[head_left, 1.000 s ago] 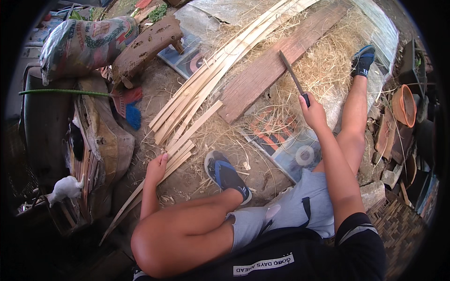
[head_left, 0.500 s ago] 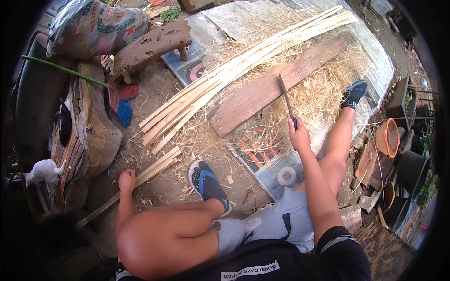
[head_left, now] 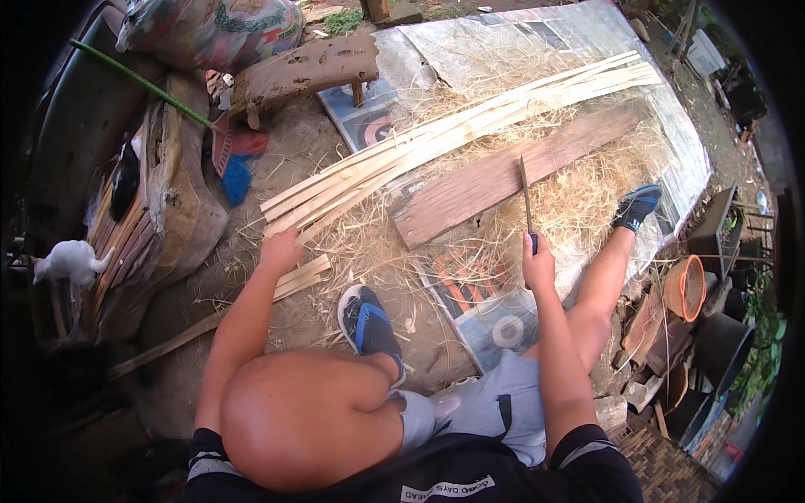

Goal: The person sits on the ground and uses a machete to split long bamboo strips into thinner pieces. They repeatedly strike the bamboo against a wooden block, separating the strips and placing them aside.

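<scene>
My left hand [head_left: 283, 251] is closed at the near end of a long bundle of pale wooden strips [head_left: 436, 138], its fingers round the end of the nearest strip. The fingertips are partly hidden. In my right hand [head_left: 539, 267] is a long-bladed knife [head_left: 527, 197], gripped by its dark handle. The blade points away from me, its tip over a reddish-brown wooden board [head_left: 520, 172]. That board lies slantwise on a heap of thin curly shavings [head_left: 579, 197]. A few shorter strips [head_left: 303, 277] rest on the ground close to my left forearm.
A printed sheet [head_left: 495, 314] lies under the shavings. A low wooden bench [head_left: 306, 71], a stuffed sack [head_left: 214, 33] and a broom [head_left: 222, 155] stand at the far left. Further left, a white cat [head_left: 69, 264] is beside stacked wood. An orange basket [head_left: 685, 287] and dark pots [head_left: 723, 348] are at right.
My left hand has moved up and right, from the shorter strips to the near end of the long bundle. My right hand still holds the knife over the board. The view has shifted slightly.
</scene>
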The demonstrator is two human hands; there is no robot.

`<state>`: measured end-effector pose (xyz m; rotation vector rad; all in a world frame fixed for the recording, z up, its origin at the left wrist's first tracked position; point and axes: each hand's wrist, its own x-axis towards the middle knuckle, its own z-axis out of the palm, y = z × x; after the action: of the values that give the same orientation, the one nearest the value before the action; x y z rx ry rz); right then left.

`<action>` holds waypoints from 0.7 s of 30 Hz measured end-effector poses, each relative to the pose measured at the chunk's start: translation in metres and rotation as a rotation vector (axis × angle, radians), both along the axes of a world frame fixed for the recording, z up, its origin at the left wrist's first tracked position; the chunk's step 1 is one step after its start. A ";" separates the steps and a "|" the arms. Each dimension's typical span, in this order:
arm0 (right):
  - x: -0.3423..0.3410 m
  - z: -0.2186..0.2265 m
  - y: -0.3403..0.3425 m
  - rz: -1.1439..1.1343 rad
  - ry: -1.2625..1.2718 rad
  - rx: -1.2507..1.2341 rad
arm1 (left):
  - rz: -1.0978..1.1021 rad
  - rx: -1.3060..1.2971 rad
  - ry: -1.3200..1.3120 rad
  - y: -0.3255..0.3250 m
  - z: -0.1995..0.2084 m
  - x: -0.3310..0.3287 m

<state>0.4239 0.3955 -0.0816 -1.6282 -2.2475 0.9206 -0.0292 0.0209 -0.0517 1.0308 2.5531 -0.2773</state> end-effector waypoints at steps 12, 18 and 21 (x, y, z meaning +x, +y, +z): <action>-0.004 0.020 0.004 0.018 -0.033 -0.109 | 0.162 1.253 -0.708 0.063 0.179 -0.025; -0.002 0.030 -0.003 0.007 -0.031 -0.103 | 0.211 0.847 -0.982 0.149 0.150 0.078; -0.003 0.031 -0.009 -0.021 0.059 -0.062 | 0.235 0.633 -0.955 0.162 0.117 0.107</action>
<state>0.4209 0.3864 -0.0507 -1.6255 -2.1797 1.0293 0.0778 0.1834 0.0651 0.7486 1.8224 0.9196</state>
